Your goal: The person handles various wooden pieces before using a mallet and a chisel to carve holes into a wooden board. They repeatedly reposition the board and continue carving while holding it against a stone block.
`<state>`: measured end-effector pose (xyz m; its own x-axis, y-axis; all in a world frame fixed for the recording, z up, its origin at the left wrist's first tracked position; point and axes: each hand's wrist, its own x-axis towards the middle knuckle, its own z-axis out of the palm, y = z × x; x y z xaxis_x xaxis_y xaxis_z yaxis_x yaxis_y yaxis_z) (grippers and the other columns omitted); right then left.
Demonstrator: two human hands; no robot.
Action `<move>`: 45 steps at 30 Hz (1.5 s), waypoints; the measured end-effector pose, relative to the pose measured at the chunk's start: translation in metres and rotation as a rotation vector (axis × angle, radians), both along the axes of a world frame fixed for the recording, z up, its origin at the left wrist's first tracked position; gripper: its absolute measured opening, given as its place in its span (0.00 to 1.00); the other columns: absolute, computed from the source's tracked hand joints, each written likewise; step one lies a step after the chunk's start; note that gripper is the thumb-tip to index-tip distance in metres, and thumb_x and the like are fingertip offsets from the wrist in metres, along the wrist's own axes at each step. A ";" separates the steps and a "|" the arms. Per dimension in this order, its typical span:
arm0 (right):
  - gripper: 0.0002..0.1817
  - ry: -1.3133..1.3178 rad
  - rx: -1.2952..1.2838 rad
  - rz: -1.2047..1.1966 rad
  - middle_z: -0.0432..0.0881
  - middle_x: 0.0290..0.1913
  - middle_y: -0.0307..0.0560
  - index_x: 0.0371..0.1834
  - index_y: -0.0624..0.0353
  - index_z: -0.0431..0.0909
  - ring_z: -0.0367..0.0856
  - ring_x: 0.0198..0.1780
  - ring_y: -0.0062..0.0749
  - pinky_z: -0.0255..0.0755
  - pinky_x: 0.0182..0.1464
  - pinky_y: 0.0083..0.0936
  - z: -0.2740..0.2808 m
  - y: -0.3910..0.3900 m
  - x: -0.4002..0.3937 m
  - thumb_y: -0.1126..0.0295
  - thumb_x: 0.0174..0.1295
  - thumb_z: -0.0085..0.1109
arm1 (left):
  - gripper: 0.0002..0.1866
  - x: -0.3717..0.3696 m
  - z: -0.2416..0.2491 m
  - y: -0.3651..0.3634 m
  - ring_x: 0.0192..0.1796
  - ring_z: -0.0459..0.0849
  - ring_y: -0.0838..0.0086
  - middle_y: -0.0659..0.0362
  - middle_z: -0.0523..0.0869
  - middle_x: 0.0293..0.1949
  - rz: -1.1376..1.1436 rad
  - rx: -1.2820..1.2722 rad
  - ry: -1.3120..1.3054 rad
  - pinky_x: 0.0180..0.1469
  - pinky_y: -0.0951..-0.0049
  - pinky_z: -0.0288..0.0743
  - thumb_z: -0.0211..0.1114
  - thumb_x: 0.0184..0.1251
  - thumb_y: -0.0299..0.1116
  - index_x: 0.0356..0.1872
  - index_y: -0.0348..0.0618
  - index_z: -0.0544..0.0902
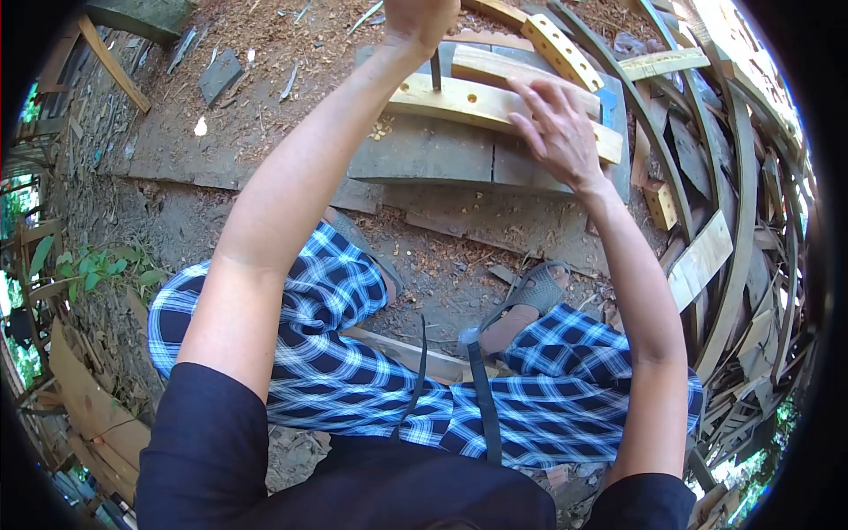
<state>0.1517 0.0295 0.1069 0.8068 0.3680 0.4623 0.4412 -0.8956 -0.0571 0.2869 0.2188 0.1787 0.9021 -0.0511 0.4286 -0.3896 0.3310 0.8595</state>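
A pale wooden bar [486,106] with round holes lies across a low grey block [424,159]. My right hand [562,132] rests on the bar's right part, its fingers spread. At the top edge my left arm reaches forward, and my left hand [422,19] is partly cut off by the frame. A thin dark metal rod [435,71] stands upright below it, its lower end at a hole in the bar. Behind lies a second pale bar [495,69], and beyond it a drilled wooden piece [562,53] with several holes.
Long curved strips [738,203] and scrap boards pile up on the right. A small drilled block [660,204] sits right of the grey block. Wood chips cover the ground. My sandalled foot [530,296] is near the block. A green plant [97,263] grows at the left.
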 end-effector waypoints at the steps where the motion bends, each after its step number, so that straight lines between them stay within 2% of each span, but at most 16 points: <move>1: 0.24 -0.015 0.043 -0.049 0.77 0.51 0.48 0.67 0.50 0.72 0.75 0.54 0.42 0.69 0.59 0.38 0.008 -0.001 -0.001 0.60 0.68 0.56 | 0.20 0.000 0.000 0.003 0.10 0.66 0.86 0.71 0.68 0.10 -0.013 -0.035 0.021 0.13 0.79 0.54 0.66 0.65 0.30 0.14 0.50 0.70; 5: 0.25 0.039 0.092 -0.254 0.76 0.54 0.52 0.67 0.54 0.71 0.73 0.60 0.47 0.67 0.64 0.41 0.006 -0.033 0.021 0.67 0.65 0.55 | 0.18 0.000 -0.004 0.008 0.13 0.68 0.86 0.71 0.69 0.12 -0.017 -0.043 0.037 0.15 0.80 0.56 0.64 0.64 0.27 0.15 0.49 0.70; 10: 0.28 0.645 -0.029 -0.154 0.78 0.60 0.58 0.66 0.55 0.71 0.75 0.63 0.50 0.68 0.65 0.38 0.028 -0.061 0.048 0.59 0.63 0.59 | 0.17 -0.002 -0.008 0.000 0.18 0.69 0.86 0.70 0.72 0.15 0.102 0.093 -0.079 0.19 0.79 0.59 0.64 0.61 0.27 0.14 0.48 0.69; 11: 0.27 0.651 0.000 -0.145 0.81 0.56 0.60 0.64 0.55 0.73 0.78 0.60 0.50 0.70 0.63 0.38 0.030 -0.063 0.050 0.57 0.63 0.60 | 0.13 -0.004 -0.004 0.001 0.17 0.68 0.87 0.70 0.71 0.17 0.075 0.091 -0.149 0.17 0.81 0.58 0.65 0.65 0.31 0.22 0.46 0.72; 14: 0.21 0.705 -0.212 -0.229 0.84 0.48 0.58 0.53 0.57 0.78 0.82 0.52 0.53 0.75 0.56 0.42 0.044 -0.051 0.059 0.57 0.61 0.61 | 0.18 -0.003 -0.001 0.009 0.14 0.71 0.85 0.69 0.73 0.11 0.031 0.016 -0.029 0.18 0.78 0.62 0.68 0.58 0.30 0.10 0.44 0.73; 16: 0.18 0.582 -0.307 -0.200 0.84 0.44 0.58 0.43 0.60 0.77 0.83 0.48 0.54 0.76 0.51 0.44 0.039 -0.048 0.057 0.55 0.63 0.58 | 0.09 -0.002 -0.005 0.013 0.10 0.66 0.85 0.67 0.71 0.11 -0.008 -0.036 -0.002 0.11 0.80 0.55 0.63 0.63 0.25 0.23 0.43 0.77; 22: 0.24 0.123 0.169 -0.257 0.82 0.40 0.62 0.48 0.65 0.72 0.85 0.36 0.54 0.78 0.40 0.43 0.057 -0.030 0.035 0.50 0.69 0.54 | 0.12 -0.009 -0.006 0.014 0.22 0.74 0.84 0.67 0.76 0.16 0.059 -0.025 0.060 0.26 0.76 0.66 0.66 0.56 0.29 0.16 0.40 0.75; 25: 0.24 0.631 0.969 -0.415 0.81 0.28 0.50 0.47 0.66 0.73 0.81 0.20 0.28 0.74 0.21 0.25 0.098 -0.003 0.021 0.51 0.69 0.55 | 0.12 -0.009 -0.004 0.009 0.23 0.74 0.85 0.67 0.76 0.17 0.060 -0.035 0.020 0.26 0.76 0.66 0.65 0.57 0.29 0.17 0.39 0.76; 28: 0.27 0.729 1.261 -0.273 0.82 0.33 0.48 0.51 0.68 0.71 0.81 0.23 0.26 0.74 0.22 0.22 0.175 0.028 0.014 0.52 0.64 0.62 | 0.12 -0.008 -0.004 0.011 0.23 0.74 0.85 0.67 0.77 0.17 0.057 0.000 0.029 0.26 0.76 0.67 0.66 0.57 0.29 0.17 0.39 0.76; 31: 0.30 0.293 1.030 0.070 0.82 0.39 0.52 0.55 0.67 0.68 0.83 0.29 0.26 0.77 0.29 0.22 0.251 0.042 0.018 0.50 0.66 0.60 | 0.12 -0.013 -0.007 0.009 0.23 0.74 0.84 0.67 0.77 0.17 0.046 -0.018 0.058 0.27 0.75 0.68 0.67 0.58 0.29 0.18 0.39 0.76; 32: 0.26 0.034 1.001 0.088 0.86 0.30 0.50 0.58 0.61 0.74 0.85 0.31 0.32 0.78 0.36 0.34 0.275 0.061 0.016 0.55 0.63 0.61 | 0.12 -0.016 -0.004 0.008 0.23 0.75 0.84 0.66 0.78 0.17 0.058 0.005 0.026 0.27 0.75 0.68 0.67 0.58 0.29 0.18 0.39 0.76; 34: 0.17 -0.330 0.688 0.319 0.82 0.40 0.48 0.61 0.57 0.73 0.78 0.30 0.23 0.74 0.31 0.20 0.288 0.088 0.008 0.65 0.72 0.51 | 0.12 -0.018 0.001 0.006 0.23 0.75 0.83 0.65 0.78 0.17 0.071 0.021 -0.021 0.27 0.74 0.69 0.67 0.58 0.29 0.18 0.39 0.76; 37: 0.28 0.112 -0.004 -0.108 0.87 0.40 0.61 0.67 0.44 0.73 0.87 0.42 0.52 0.78 0.48 0.44 0.239 0.076 0.015 0.59 0.62 0.62 | 0.11 -0.021 0.000 0.004 0.23 0.77 0.79 0.62 0.79 0.18 0.124 0.127 -0.094 0.29 0.72 0.71 0.69 0.58 0.30 0.20 0.39 0.77; 40: 0.32 0.096 0.103 0.019 0.87 0.38 0.54 0.74 0.47 0.66 0.84 0.29 0.29 0.78 0.33 0.27 0.262 0.055 0.022 0.59 0.66 0.62 | 0.12 -0.022 -0.005 -0.003 0.23 0.77 0.79 0.61 0.79 0.18 0.117 0.109 -0.128 0.29 0.71 0.71 0.69 0.57 0.31 0.20 0.38 0.77; 42: 0.28 0.139 0.447 -0.154 0.85 0.31 0.43 0.66 0.65 0.70 0.79 0.27 0.16 0.71 0.27 0.14 0.299 0.063 0.001 0.61 0.67 0.61 | 0.13 -0.021 -0.008 -0.001 0.22 0.76 0.79 0.61 0.79 0.17 0.103 0.119 -0.115 0.28 0.72 0.71 0.70 0.58 0.33 0.20 0.38 0.77; 45: 0.26 -0.009 0.462 -0.133 0.86 0.34 0.49 0.63 0.61 0.73 0.82 0.29 0.22 0.76 0.33 0.20 0.285 0.069 -0.003 0.57 0.66 0.62 | 0.12 -0.021 -0.004 0.004 0.22 0.77 0.80 0.61 0.80 0.17 0.117 0.120 -0.103 0.28 0.72 0.71 0.70 0.58 0.33 0.22 0.38 0.79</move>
